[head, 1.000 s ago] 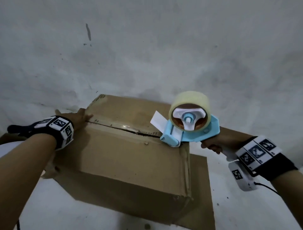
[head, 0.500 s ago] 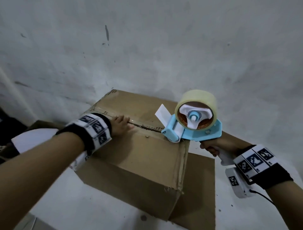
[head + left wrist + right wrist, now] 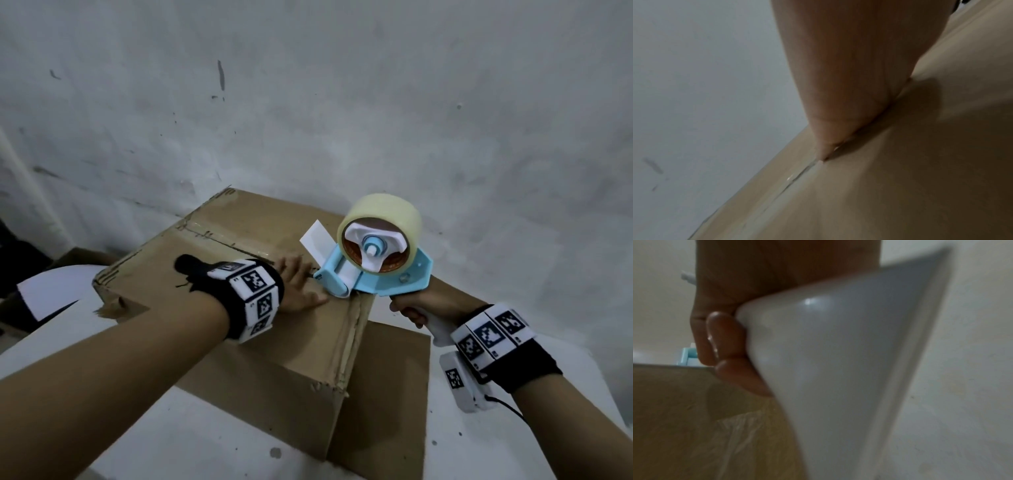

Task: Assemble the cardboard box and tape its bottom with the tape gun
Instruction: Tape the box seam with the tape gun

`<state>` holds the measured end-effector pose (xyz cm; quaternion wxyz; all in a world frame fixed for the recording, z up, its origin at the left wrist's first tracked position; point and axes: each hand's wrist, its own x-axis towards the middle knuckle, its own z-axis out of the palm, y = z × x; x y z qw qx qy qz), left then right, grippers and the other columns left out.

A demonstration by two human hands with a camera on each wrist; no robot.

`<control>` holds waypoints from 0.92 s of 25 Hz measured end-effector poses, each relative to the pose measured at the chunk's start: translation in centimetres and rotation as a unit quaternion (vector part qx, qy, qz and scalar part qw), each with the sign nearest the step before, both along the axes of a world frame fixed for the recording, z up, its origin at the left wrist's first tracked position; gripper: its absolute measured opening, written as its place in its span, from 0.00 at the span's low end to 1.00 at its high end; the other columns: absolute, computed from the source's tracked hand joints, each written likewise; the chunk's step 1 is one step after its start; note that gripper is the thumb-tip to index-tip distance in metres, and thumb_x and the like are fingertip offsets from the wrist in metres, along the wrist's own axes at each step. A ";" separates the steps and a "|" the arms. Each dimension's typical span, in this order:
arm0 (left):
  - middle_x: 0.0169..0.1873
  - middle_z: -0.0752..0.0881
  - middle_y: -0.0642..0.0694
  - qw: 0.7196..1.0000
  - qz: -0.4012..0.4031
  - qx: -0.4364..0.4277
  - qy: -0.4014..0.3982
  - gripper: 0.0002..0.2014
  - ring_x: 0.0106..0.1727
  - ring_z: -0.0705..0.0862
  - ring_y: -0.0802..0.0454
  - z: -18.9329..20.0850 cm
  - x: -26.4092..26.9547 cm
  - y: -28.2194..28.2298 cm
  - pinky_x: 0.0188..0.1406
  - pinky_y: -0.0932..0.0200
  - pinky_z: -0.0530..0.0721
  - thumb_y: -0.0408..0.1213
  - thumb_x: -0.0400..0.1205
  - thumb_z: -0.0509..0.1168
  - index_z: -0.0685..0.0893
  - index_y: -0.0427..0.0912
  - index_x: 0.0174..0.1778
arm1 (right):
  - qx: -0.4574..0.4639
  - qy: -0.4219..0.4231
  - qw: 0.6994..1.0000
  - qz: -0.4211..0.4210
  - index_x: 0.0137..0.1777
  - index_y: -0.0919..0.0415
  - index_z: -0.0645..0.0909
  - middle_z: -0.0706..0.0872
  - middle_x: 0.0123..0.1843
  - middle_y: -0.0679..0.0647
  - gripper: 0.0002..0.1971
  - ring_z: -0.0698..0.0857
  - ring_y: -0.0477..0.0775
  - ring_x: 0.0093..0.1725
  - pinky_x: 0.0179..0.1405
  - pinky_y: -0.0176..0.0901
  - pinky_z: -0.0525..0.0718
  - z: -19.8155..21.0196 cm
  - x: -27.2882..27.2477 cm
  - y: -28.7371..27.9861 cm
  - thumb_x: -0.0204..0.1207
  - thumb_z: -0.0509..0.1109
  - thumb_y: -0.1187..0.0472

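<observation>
A brown cardboard box (image 3: pixel 260 349) stands with its closed flaps up, a seam (image 3: pixel 219 240) running across the top. My left hand (image 3: pixel 296 289) lies flat on the top next to the seam, fingers straight, pressing the flap (image 3: pixel 900 186). My right hand (image 3: pixel 431 301) grips the white handle (image 3: pixel 838 361) of a light blue tape gun (image 3: pixel 373 270) carrying a roll of clear tape (image 3: pixel 380 219). The gun's nose rests at the right end of the seam, just ahead of my left fingertips. A white tab (image 3: pixel 317 240) sticks up from the gun.
A flat cardboard sheet (image 3: pixel 387 394) lies under the box on the white surface (image 3: pixel 154 442). A grey wall (image 3: pixel 308 102) rises close behind the box. White paper (image 3: pixel 51 291) and dark items lie at the left edge.
My left hand has slid along the seam from the box's left end to its right end, beside the tape gun. The tape gun has stayed at the right end of the seam.
</observation>
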<state>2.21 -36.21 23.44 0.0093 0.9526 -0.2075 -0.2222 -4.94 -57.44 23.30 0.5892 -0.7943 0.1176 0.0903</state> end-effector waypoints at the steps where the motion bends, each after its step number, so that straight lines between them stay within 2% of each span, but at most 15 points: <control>1: 0.83 0.37 0.43 1.000 -0.015 0.011 0.017 0.39 0.84 0.36 0.44 0.3 -0.4 -0.7 0.82 0.46 0.39 0.61 0.83 0.46 0.38 0.44 0.82 | 0.001 -0.001 1.000 0.002 0.28 0.59 0.67 0.64 0.21 0.53 0.18 0.62 0.43 0.15 0.14 0.32 0.58 -0.1 0.1 0.0 0.70 0.62 0.82; 4: 0.82 0.34 0.45 0.998 -0.014 0.032 0.052 0.43 0.83 0.33 0.45 0.7 -0.1 -1.1 0.83 0.44 0.36 0.67 0.79 0.47 0.35 0.49 0.81 | 0.003 -0.007 1.000 0.010 0.28 0.59 0.66 0.64 0.18 0.50 0.19 0.62 0.43 0.15 0.14 0.32 0.58 -0.1 0.2 -0.1 0.69 0.62 0.82; 7: 0.83 0.37 0.45 0.997 -0.034 0.070 0.001 0.48 0.84 0.37 0.46 0.9 -1.1 -1.3 0.83 0.43 0.38 0.72 0.75 0.48 0.36 0.48 0.82 | 0.004 -0.008 1.000 0.001 0.28 0.59 0.66 0.64 0.17 0.49 0.18 0.62 0.43 0.15 0.15 0.31 0.58 -0.2 0.1 -0.1 0.69 0.62 0.81; 9: 0.84 0.42 0.44 0.998 -0.037 0.050 -0.018 0.46 0.84 0.41 0.47 1.6 -2.7 -1.8 0.82 0.45 0.39 0.70 0.76 0.48 0.39 0.48 0.82 | 0.003 -0.006 1.000 -0.009 0.28 0.59 0.65 0.63 0.18 0.50 0.19 0.61 0.43 0.15 0.14 0.32 0.57 -0.3 0.1 0.0 0.69 0.62 0.81; 11: 0.83 0.53 0.46 0.994 -0.021 -0.098 0.037 0.39 0.84 0.51 0.48 2.8 -4.3 -2.4 0.80 0.56 0.46 0.61 0.80 0.56 0.49 0.49 0.82 | 0.001 0.007 1.000 -0.015 0.26 0.58 0.63 0.62 0.16 0.49 0.20 0.60 0.44 0.15 0.14 0.32 0.57 -0.4 0.1 0.1 0.70 0.61 0.80; 12: 0.80 0.61 0.45 0.978 -0.014 -0.194 0.077 0.34 0.82 0.57 0.47 3.3 -4.8 -2.6 0.78 0.60 0.52 0.54 0.81 0.60 0.56 0.48 0.81 | 0.006 0.020 1.000 -0.013 0.26 0.58 0.62 0.62 0.15 0.48 0.20 0.60 0.44 0.14 0.15 0.32 0.57 -0.3 0.2 0.2 0.72 0.61 0.79; 13: 0.77 0.66 0.45 0.959 -0.012 -0.267 0.092 0.32 0.80 0.61 0.45 3.7 -5.4 -2.7 0.77 0.59 0.58 0.49 0.80 0.64 0.61 0.47 0.78 | 0.013 0.035 0.999 -0.004 0.26 0.58 0.62 0.63 0.14 0.48 0.20 0.60 0.44 0.15 0.16 0.33 0.57 -0.2 0.3 0.1 0.73 0.60 0.78; 14: 0.77 0.66 0.44 0.953 -0.015 -0.291 0.081 0.32 0.80 0.62 0.44 3.8 -5.8 -2.8 0.79 0.57 0.60 0.48 0.79 0.65 0.61 0.47 0.78 | 0.018 0.043 0.999 0.006 0.26 0.58 0.61 0.63 0.13 0.48 0.20 0.61 0.44 0.15 0.17 0.33 0.57 -0.1 0.3 0.0 0.73 0.60 0.77; 15: 0.79 0.62 0.43 0.964 -0.023 -0.261 0.045 0.35 0.81 0.60 0.43 3.8 -6.2 -3.0 0.81 0.53 0.58 0.50 0.79 0.65 0.58 0.49 0.80 | 0.017 0.043 0.999 0.015 0.26 0.58 0.62 0.64 0.14 0.48 0.19 0.61 0.45 0.15 0.17 0.33 0.58 0.0 0.3 -0.1 0.73 0.60 0.77; 16: 0.81 0.56 0.42 0.981 -0.028 -0.193 0.006 0.38 0.82 0.54 0.42 3.5 -6.5 -3.2 0.83 0.50 0.54 0.53 0.79 0.63 0.52 0.49 0.81 | 0.016 0.039 0.999 0.022 0.27 0.59 0.62 0.64 0.14 0.48 0.19 0.62 0.45 0.15 0.17 0.33 0.59 0.1 0.4 -0.2 0.74 0.59 0.77; 18: 0.83 0.42 0.38 0.997 0.014 -0.071 -0.015 0.46 0.84 0.43 0.39 2.4 -7.6 -3.8 0.82 0.43 0.44 0.60 0.77 0.60 0.40 0.47 0.82 | 0.024 0.029 0.999 0.039 0.28 0.59 0.62 0.65 0.14 0.48 0.18 0.63 0.45 0.14 0.17 0.32 0.61 0.0 0.2 -0.2 0.74 0.58 0.77; 21: 0.82 0.36 0.36 0.994 0.101 -0.028 -0.016 0.53 0.83 0.35 0.39 0.5 -9.2 -5.2 0.81 0.39 0.37 0.61 0.76 0.61 0.33 0.36 0.80 | 0.043 0.011 0.998 0.051 0.29 0.59 0.62 0.65 0.14 0.48 0.18 0.63 0.44 0.13 0.17 0.31 0.61 -0.3 -0.2 -0.2 0.75 0.57 0.78; 23: 0.82 0.38 0.37 0.984 0.156 -0.062 -0.067 0.49 0.83 0.36 0.40 -0.4 -9.5 -6.3 0.81 0.39 0.37 0.57 0.79 0.59 0.35 0.33 0.80 | 0.053 0.003 0.996 0.065 0.30 0.59 0.62 0.65 0.13 0.47 0.18 0.64 0.44 0.13 0.16 0.32 0.61 -0.4 -0.2 -0.7 0.75 0.58 0.78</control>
